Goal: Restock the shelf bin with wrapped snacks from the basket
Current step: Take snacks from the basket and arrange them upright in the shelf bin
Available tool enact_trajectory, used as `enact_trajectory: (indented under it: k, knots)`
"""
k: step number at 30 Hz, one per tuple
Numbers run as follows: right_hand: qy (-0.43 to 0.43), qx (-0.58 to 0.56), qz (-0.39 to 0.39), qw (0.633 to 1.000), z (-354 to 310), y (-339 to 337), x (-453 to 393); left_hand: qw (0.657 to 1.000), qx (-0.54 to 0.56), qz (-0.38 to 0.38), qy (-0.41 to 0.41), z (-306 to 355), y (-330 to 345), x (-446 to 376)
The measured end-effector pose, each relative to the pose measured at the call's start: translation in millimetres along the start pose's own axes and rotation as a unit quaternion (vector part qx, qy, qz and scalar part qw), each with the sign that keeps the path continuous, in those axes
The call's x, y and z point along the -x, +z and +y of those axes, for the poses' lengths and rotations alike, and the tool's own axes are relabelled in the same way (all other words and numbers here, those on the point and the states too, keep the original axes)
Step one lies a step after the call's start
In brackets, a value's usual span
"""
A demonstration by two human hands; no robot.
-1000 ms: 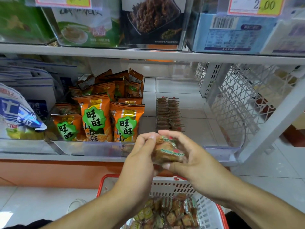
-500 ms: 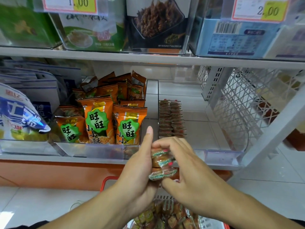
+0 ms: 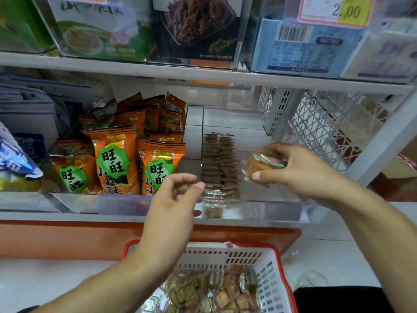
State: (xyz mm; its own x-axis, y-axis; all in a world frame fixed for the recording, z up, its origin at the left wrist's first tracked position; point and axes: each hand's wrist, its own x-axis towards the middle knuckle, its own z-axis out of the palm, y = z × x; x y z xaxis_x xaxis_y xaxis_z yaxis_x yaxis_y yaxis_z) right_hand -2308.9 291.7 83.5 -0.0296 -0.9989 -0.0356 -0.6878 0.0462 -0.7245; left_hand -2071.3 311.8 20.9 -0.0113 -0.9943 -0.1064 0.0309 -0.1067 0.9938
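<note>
Stocking the clear shelf bin (image 3: 259,211)

Right hand (image 3: 300,172) is gripping wrapped snacks (image 3: 261,163) over the bin's right side; left hand (image 3: 176,199) is hovering loosely curled, holding nothing, at its front edge.

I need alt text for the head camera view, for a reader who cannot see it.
A person's right hand holds wrapped snacks over a clear shelf bin that already has two rows of snacks, while the left hand hovers loosely curled and holds nothing. Below stands a red and white basket of more snacks; orange bags fill the bin to the left.
</note>
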Motion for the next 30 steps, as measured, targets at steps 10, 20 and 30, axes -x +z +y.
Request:
enact_trajectory:
  k: [10, 20, 30]
  knots:
    - [0.107, 0.061, -0.146, 0.982, 30.6, 45.1, -49.2, 0.984, -0.163, -0.065, 0.041, -17.4, 10.2, -5.8]
    - [0.219, -0.005, -0.227, 0.949, 38.0, 29.5, -54.8, 0.981, -0.175, -0.077, 0.039, -24.1, 8.6, -9.5]
    - [0.208, -0.031, -0.150, 0.966, 43.3, 56.0, -56.7, 0.976, -0.195, -0.082, 0.047, -31.0, 7.9, -13.1]
